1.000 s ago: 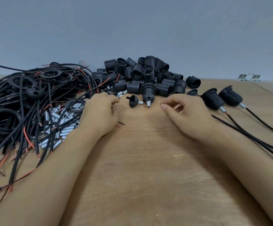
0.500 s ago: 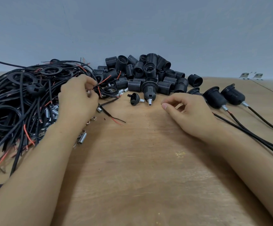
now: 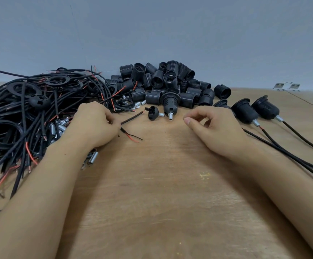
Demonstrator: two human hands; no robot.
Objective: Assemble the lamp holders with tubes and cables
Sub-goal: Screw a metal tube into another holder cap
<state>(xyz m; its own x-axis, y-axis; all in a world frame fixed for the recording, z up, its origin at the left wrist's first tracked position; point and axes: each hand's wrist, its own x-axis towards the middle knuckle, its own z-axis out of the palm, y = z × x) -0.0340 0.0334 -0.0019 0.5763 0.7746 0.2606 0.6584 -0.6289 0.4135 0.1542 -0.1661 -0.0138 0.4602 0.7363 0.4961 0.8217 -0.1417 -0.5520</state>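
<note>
**user1:** Desk [image 3: 152, 212] was bare plywood against a plain grey wall [image 3: 152, 30]?

**user2:** yep. Left hand [image 3: 94, 124] pinched a black cable [image 3: 131, 118] beside the cable pile [image 3: 30, 109]; right hand [image 3: 215, 129] rested loose, holding nothing, near the holders [image 3: 170, 85].

Bare surface [image 3: 152, 193] lies open between the forearms; cable tangle [image 3: 21, 113] blocks left, holder pile [image 3: 170, 85] blocks ahead.

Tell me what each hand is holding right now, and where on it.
The left hand pinches a black cable near its stripped end, where red and black wires stick out. The right hand holds nothing, fingers loosely curled above the table.
</note>
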